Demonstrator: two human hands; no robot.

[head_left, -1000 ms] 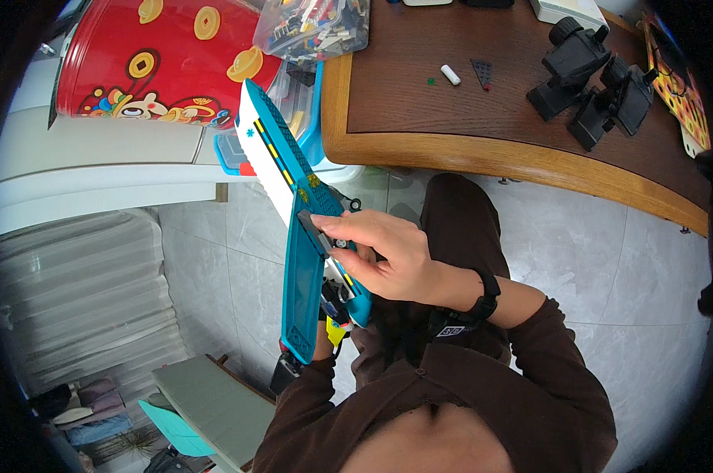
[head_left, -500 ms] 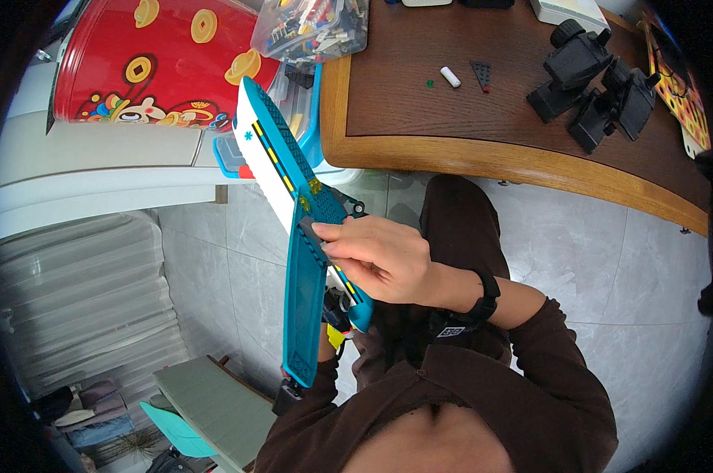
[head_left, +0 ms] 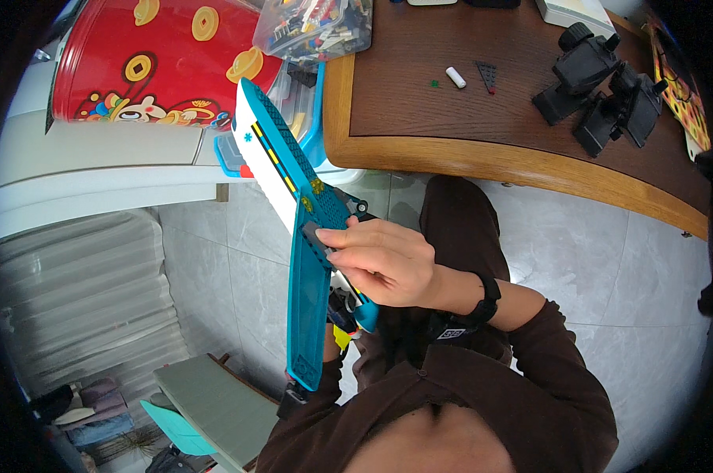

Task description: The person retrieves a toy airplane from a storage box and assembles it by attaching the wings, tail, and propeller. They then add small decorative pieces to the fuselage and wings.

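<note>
A teal and white toy model built of bricks (head_left: 299, 303), a plane or a boat I cannot tell, is raised in front of my body, its long white-sided end pointing toward the far left. My right hand (head_left: 388, 256) reaches over it from the right, fingertips pinched at a small dark grey brick (head_left: 312, 230) on the teal surface where the wing-like part meets the body. My left hand is behind the model; a bit of skin at its wrist (head_left: 330, 345) shows, its fingers hidden. Small transparent yellow pieces (head_left: 317, 186) sit just beyond the grey brick.
On the brown wooden table (head_left: 419, 118) lie a white cylinder (head_left: 456, 77), a dark wedge plate (head_left: 486, 77), a tiny green piece (head_left: 434, 83) and black blocky assemblies (head_left: 585, 75). A clear box of bricks (head_left: 313, 31) and a red bin (head_left: 167, 63) stand at the far left.
The model has shifted very slightly to the right in the view, and my right hand with it. Its fingers stay pinched at the grey brick.
</note>
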